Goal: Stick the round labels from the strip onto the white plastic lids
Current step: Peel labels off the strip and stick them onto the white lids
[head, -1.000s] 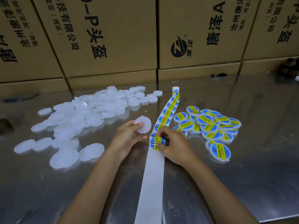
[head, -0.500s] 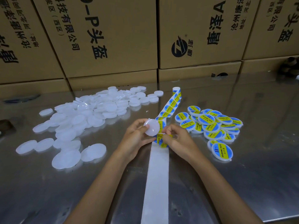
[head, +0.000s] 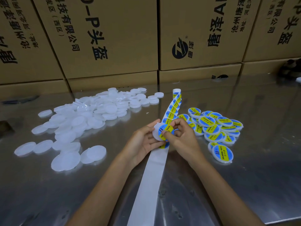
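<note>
Left hand (head: 143,142) holds one white lid (head: 156,133) in its grip above the strip (head: 147,181); right hand (head: 180,136) pinches a round label (head: 166,130) against it. Labelled lids (head: 215,128) lie right of the strip. Many unlabelled lids (head: 78,124) remain left of it; task judged under halfway.

Dim, sharp, glare on steel table (head: 244,160)

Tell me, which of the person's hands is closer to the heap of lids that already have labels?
The right hand. It sits just beside the labelled lids, at their near-left edge. The left hand holds a lid farther off, on the other side of the label strip.
</note>
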{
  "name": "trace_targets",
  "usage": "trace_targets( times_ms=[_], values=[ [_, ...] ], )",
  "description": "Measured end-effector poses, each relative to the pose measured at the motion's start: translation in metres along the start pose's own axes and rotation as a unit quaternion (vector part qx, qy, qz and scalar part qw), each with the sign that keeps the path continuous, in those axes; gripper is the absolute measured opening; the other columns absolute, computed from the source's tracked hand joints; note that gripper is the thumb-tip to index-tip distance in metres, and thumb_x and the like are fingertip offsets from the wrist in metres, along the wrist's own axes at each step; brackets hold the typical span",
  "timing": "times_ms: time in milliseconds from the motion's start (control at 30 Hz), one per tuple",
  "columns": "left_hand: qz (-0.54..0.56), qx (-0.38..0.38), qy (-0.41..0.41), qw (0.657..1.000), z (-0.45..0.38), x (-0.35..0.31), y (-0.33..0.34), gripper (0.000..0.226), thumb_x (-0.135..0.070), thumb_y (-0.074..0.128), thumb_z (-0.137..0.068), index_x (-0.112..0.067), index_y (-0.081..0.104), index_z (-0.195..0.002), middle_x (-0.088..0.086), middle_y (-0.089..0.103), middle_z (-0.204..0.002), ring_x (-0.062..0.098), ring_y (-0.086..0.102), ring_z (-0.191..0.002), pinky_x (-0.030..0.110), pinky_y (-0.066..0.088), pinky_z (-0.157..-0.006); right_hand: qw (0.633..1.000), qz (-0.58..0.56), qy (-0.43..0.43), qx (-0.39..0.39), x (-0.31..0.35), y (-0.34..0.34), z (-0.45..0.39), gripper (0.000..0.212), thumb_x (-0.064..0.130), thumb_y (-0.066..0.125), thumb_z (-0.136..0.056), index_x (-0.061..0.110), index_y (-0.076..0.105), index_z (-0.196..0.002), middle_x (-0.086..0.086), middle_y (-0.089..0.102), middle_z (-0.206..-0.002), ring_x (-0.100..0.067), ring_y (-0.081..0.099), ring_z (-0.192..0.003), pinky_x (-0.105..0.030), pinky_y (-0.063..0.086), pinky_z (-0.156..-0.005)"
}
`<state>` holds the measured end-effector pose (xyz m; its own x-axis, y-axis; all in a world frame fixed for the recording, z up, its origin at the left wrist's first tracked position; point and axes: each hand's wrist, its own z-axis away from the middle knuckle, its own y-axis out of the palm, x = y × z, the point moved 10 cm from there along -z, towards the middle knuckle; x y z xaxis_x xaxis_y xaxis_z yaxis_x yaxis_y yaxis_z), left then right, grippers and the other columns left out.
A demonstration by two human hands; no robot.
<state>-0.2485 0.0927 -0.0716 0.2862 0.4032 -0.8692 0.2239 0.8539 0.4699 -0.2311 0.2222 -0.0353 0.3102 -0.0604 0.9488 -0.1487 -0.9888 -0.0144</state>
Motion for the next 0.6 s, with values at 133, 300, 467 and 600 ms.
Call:
trace_targets(
  times_ms=[133,300,467,600],
  values=[
    [-0.004,0.013,-0.006,1.000,0.000,0.002,0.005,0.036,-0.009,0.040,-0.100,-0.017,0.062,-0.128,0.014,0.072,-0.120,0.030,0.069,-0.111,0.036,0.061,-0.085,0.999,0.042,-0.034,0.001,-0.001,0.002,0.000,0.030,0.000,0.073,-0.081,0.021,0.053,-0.084,0.014,0.056,-0.074,-0.013,0.050,-0.060,-0.024,0.047,-0.054],
    [-0.003,0.026,-0.009,1.000,0.001,0.003,0.009,0.036,-0.007,0.041,-0.099,-0.017,0.065,-0.124,0.013,0.072,-0.119,0.028,0.071,-0.109,0.036,0.061,-0.085,0.998,0.046,-0.048,-0.002,-0.003,0.003,-0.001,0.032,0.006,0.076,-0.080,0.029,0.053,-0.083,0.018,0.060,-0.075,-0.014,0.056,-0.064,-0.030,0.049,-0.057],
    [-0.009,0.037,-0.007,0.999,0.002,0.003,0.014,0.036,-0.008,0.042,-0.099,-0.018,0.065,-0.125,0.012,0.072,-0.120,0.027,0.071,-0.109,0.035,0.061,-0.084,0.997,0.058,-0.054,-0.012,-0.003,0.001,-0.001,0.031,0.009,0.077,-0.080,0.028,0.053,-0.084,0.018,0.060,-0.074,-0.013,0.057,-0.064,-0.031,0.051,-0.058],
    [-0.019,0.042,-0.003,0.999,0.004,0.002,0.016,0.036,-0.009,0.044,-0.099,-0.018,0.063,-0.128,0.012,0.071,-0.122,0.026,0.071,-0.109,0.033,0.060,-0.084,0.993,0.087,-0.079,-0.020,0.003,-0.002,0.001,0.029,0.012,0.078,-0.080,0.027,0.054,-0.085,0.016,0.061,-0.077,-0.011,0.054,-0.060,-0.029,0.047,-0.057]
  ],
)
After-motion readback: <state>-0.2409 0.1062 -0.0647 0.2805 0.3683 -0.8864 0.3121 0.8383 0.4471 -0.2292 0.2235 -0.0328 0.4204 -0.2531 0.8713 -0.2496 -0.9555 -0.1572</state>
